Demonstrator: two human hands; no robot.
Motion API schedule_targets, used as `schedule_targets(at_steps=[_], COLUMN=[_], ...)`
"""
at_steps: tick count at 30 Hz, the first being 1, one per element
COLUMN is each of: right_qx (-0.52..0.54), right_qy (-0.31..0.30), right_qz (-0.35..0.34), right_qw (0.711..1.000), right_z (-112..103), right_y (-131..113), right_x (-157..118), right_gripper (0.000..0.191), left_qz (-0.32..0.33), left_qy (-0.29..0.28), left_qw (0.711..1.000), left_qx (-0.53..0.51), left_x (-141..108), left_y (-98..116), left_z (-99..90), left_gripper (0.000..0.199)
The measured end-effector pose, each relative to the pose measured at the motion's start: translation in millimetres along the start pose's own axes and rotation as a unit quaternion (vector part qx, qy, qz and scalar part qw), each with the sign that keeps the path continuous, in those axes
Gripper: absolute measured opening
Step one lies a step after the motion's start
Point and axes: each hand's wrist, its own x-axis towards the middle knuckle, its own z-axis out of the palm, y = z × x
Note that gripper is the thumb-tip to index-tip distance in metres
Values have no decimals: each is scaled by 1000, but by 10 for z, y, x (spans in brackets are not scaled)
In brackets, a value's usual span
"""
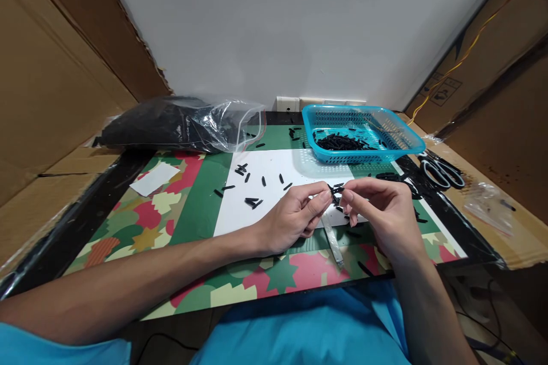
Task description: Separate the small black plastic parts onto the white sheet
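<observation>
- Nearest to me is the bright blue cloth garment (295, 331); after it comes the front edge of the black table (475, 239) with its patterned sheet (231, 293), quite close under both forearms.
- A narrow whitish strip-like tool (333, 242) slants below the left hand (295, 214); whether that hand also holds it, I cannot tell.
- The left thumb and forefinger pinch a small, slender black piece (336, 189), raised between the hands. The right hand (389, 211) brings its fingertips to the other end; whether they grip it, I cannot tell.
- I judge the step in hand to be fine work on this one piece; the next move calls for steady fingertips.
- Around lie similar loose black pieces (264, 181), many on the white rectangular area (229, 219), where some room remains at left.
- Farther right, the blue perforated plastic basket (338, 156) and black-and-grey scissors (437, 170) limit movement.
- Farther left is a clear plastic bag with dark contents (180, 125); the pale wall (291, 23) closes the back.
</observation>
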Motion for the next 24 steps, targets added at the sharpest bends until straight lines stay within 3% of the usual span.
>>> schedule_targets(at_steps=[12, 18, 24], right_qx=[-17, -58, -141], right_qy=[5, -19, -18], right_qz=[-8, -46, -92], right_qw=[1000, 997, 986], right_z=[10, -11, 30], right_y=[-36, -57, -125], right_x=[-14, -44, -71], right_gripper=[24, 18, 19], left_qz=[7, -10, -7], left_qy=[-1, -33, -15], left_qw=[996, 997, 998], left_qx=[92, 66, 67], left_x=[-19, 2, -9], left_y=[29, 21, 18], left_z=[23, 1, 19], left_gripper=[44, 44, 41])
